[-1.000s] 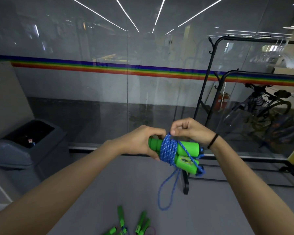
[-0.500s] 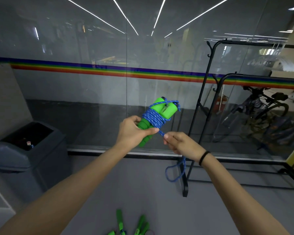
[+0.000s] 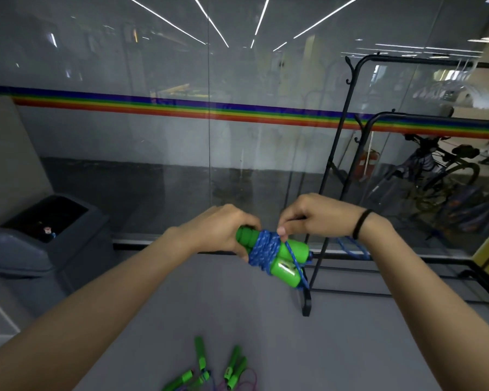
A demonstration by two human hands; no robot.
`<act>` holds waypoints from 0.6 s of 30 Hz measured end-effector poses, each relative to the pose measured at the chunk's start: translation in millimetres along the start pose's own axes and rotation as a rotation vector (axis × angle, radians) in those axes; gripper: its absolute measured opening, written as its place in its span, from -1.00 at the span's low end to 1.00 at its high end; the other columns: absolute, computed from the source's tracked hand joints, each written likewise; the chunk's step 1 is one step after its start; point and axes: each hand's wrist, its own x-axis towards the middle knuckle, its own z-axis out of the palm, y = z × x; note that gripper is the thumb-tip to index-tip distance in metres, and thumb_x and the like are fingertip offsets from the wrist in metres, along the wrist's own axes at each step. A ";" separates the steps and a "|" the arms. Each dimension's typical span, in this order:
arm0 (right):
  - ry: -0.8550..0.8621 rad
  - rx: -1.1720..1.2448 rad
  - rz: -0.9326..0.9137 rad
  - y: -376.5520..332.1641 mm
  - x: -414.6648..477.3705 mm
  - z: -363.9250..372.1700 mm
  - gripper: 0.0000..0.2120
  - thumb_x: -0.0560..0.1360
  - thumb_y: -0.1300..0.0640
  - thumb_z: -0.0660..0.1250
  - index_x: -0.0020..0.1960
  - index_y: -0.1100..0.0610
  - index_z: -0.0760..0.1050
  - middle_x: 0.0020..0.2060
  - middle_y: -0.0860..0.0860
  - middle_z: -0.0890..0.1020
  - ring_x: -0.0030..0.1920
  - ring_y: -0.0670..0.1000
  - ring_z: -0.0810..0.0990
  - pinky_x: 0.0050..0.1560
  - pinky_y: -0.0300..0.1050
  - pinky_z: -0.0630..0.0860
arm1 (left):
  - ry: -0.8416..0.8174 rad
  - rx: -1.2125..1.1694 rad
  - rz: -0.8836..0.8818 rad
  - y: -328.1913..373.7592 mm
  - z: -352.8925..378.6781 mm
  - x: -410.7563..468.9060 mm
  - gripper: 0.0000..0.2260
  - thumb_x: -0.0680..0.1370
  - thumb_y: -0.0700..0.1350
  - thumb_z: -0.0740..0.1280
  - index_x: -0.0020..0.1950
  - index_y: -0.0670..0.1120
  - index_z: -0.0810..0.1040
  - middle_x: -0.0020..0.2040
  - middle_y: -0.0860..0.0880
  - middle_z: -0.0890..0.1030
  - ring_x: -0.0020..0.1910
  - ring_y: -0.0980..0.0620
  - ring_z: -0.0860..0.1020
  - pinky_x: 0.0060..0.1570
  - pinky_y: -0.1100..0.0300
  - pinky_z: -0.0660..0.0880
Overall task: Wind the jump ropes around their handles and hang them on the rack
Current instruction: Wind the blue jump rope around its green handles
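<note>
Head camera looks down at two bare arms held out in front of a glass wall. Both green handles (image 3: 292, 248) lie side by side in the air, level, between the hands and above the grey floor (image 3: 350, 334). The left hand (image 3: 218, 232) has its fingers curled tight round the left end of the handles. The blue rope (image 3: 263, 249) is wound many times round the middle of them. The right hand (image 3: 319, 218) pinches the rope on top of the winds, and a loose bit of rope hangs just behind the right wrist, which wears a black band (image 3: 360, 224). One handle has a shiny patch on its side, too blurry to read. The black rack (image 3: 333, 153) stands just behind the hands, near the glass. More jump ropes (image 3: 201, 359) with green handles lie on the floor below. A dark bin (image 3: 34, 244) sits at the left. A rainbow stripe (image 3: 153, 104) runs across the glass, and a bike (image 3: 446, 170) shows behind it at the right
</note>
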 end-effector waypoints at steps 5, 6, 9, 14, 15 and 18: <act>0.134 0.565 -0.042 20.9 2.7 4.8 -0.78 0.32 -0.18 0.40 -0.30 -0.04 0.62 -0.41 -0.12 0.61 -0.36 -0.16 0.49 -0.27 -0.32 0.42 | 0.065 -0.414 0.089 5.9 -2.2 -1.6 -0.66 0.21 -0.03 0.59 -0.08 -0.01 0.60 -0.31 0.04 0.57 -0.33 0.23 0.42 -0.25 0.22 0.36; 0.177 0.656 -0.039 26.7 3.3 8.2 -0.70 0.26 -0.26 0.42 -0.30 -0.02 0.62 -0.43 -0.12 0.60 -0.39 -0.17 0.48 -0.33 -0.34 0.41 | 0.089 -0.513 0.088 5.9 -2.4 -1.9 -0.66 0.20 -0.08 0.60 -0.10 -0.05 0.60 -0.26 -0.04 0.60 -0.29 0.19 0.45 -0.21 0.20 0.38; 0.233 0.920 -0.055 32.0 -0.6 17.9 -0.50 -0.03 -0.32 0.55 -0.38 0.08 0.61 -0.48 -0.08 0.61 -0.45 -0.20 0.53 -0.41 -0.37 0.47 | 0.125 -0.781 0.087 8.5 -3.2 -2.6 -0.68 0.19 -0.25 0.60 -0.13 -0.07 0.59 -0.24 0.02 0.62 -0.21 0.19 0.52 -0.13 0.30 0.43; 0.402 1.156 0.019 33.4 8.9 46.0 -0.78 0.38 0.13 0.38 -0.44 0.08 0.48 -0.64 -0.10 0.42 -0.60 -0.17 0.36 -0.53 -0.33 0.34 | 0.336 -1.124 -0.023 12.7 -0.9 1.7 -0.68 0.28 -0.40 0.49 -0.08 -0.09 0.60 -0.25 0.12 0.67 -0.24 0.18 0.60 -0.15 0.31 0.56; 0.385 1.124 0.020 30.5 12.4 50.1 -0.71 0.53 0.19 0.20 -0.37 0.10 0.44 -0.62 -0.11 0.35 -0.57 -0.16 0.27 -0.50 -0.31 0.26 | 0.380 -1.204 -0.065 13.7 -0.5 2.9 -0.72 0.31 -0.40 0.46 -0.07 -0.13 0.59 -0.26 0.09 0.68 -0.27 0.16 0.62 -0.17 0.28 0.58; 0.368 1.085 0.073 23.1 15.4 51.8 -0.67 0.62 0.18 -0.01 -0.25 0.19 0.38 -0.58 -0.13 0.26 -0.54 -0.15 0.18 -0.49 -0.31 0.19 | 0.476 -1.327 -0.201 14.3 0.6 8.2 -0.81 0.35 -0.35 0.45 -0.08 -0.21 0.58 -0.30 -0.01 0.69 -0.35 0.04 0.65 -0.25 0.20 0.61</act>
